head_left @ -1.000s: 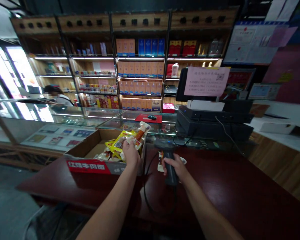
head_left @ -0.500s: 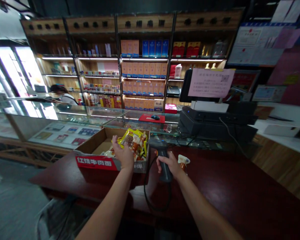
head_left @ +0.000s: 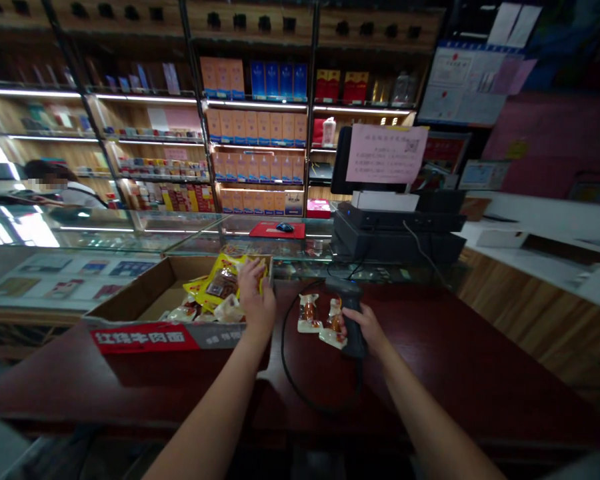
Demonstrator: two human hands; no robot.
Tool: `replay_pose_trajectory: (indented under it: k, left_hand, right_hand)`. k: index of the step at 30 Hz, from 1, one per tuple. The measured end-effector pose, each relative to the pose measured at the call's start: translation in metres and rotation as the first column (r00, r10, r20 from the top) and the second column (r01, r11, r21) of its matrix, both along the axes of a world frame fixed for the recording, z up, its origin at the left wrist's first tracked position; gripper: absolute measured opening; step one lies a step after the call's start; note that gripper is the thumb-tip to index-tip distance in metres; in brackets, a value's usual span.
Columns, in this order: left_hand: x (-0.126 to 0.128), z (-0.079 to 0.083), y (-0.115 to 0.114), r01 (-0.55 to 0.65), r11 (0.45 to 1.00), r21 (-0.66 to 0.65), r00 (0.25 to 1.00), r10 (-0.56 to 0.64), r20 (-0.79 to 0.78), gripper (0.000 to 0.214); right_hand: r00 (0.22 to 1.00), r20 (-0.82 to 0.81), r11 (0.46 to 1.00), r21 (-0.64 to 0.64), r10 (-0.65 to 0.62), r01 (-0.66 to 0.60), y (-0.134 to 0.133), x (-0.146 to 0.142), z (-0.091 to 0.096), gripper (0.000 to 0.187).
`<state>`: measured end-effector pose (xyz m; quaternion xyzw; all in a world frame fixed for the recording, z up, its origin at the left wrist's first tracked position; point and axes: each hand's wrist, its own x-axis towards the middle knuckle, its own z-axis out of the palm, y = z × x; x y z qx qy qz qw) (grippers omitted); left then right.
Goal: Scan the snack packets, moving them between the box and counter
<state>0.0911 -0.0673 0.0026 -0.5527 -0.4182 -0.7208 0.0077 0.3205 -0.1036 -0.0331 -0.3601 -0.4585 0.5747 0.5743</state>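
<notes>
A scanner is being held in the right grip; packets are being partly covered by the left grip, its closing unclear.

A dark, glossy red-brown table is placed before a glass counter. Its left part is taken up by an open cardboard box. To the right of the box, two small clear packets are laid close together, the right one partly hidden. A black cable is looped over the table; whether it touches cannot be told. The counter is topped by a red mat and a black case.
</notes>
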Motion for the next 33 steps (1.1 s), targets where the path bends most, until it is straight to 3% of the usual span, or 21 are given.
replay_pose_trajectory:
  k: [2,4,6,10,13,16,19,23,25,29,33]
  left_hand:
    - [0.028,-0.008,0.0,0.161,0.98,-0.117,0.976,-0.176,-0.129,0.022]
    - [0.058,-0.021,0.003,0.215,0.915,-0.342,0.912,-0.313,-0.265,0.018]
    - [0.087,-0.034,0.006,0.127,0.848,-0.515,0.84,-0.368,-0.399,0.019]
    - [0.123,-0.055,0.007,-0.106,0.767,-0.633,0.716,-0.383,-0.584,0.036]
    - [0.13,-0.065,0.005,-0.178,0.731,-0.659,0.65,-0.415,-0.636,0.034]
    - [0.127,-0.071,0.007,-0.195,0.735,-0.65,0.623,-0.418,-0.661,0.024]
    - [0.121,-0.073,0.01,-0.196,0.724,-0.661,0.619,-0.431,-0.656,0.022]
    - [0.115,-0.074,0.013,-0.204,0.729,-0.653,0.62,-0.42,-0.663,0.04]
    - [0.114,-0.077,0.015,-0.204,0.718,-0.665,0.643,-0.414,-0.644,0.038]
    - [0.109,-0.083,0.022,-0.05,0.743,-0.667,0.772,-0.396,-0.498,0.022]
    - [0.101,-0.084,0.03,0.145,0.801,-0.581,0.904,-0.345,-0.251,0.024]
  right_hand:
    - [0.999,-0.016,0.999,-0.003,-0.04,0.04,-0.001,0.018,-0.006,0.027]
    - [0.997,-0.036,0.997,-0.008,-0.074,0.073,-0.002,0.032,-0.013,0.028]
    - [0.993,-0.059,0.995,-0.011,-0.102,0.102,-0.003,0.042,-0.02,0.03]
    - [0.988,-0.09,0.992,-0.021,-0.126,0.125,-0.003,0.052,-0.031,0.034]
    - [0.987,-0.097,0.992,-0.027,-0.125,0.123,-0.004,0.054,-0.034,0.034]
    - [0.988,-0.101,0.993,-0.022,-0.12,0.119,-0.005,0.053,-0.033,0.033]
    - [0.989,-0.101,0.994,-0.014,-0.11,0.11,-0.008,0.051,-0.031,0.032]
    - [0.99,-0.097,0.995,-0.006,-0.099,0.099,-0.009,0.049,-0.031,0.032]
    - [0.991,-0.096,0.995,-0.004,-0.097,0.097,-0.01,0.049,-0.031,0.032]
    - [0.991,-0.097,0.996,-0.001,-0.091,0.091,-0.01,0.05,-0.031,0.033]
    - [0.991,-0.098,0.996,-0.002,-0.088,0.088,-0.01,0.05,-0.032,0.032]
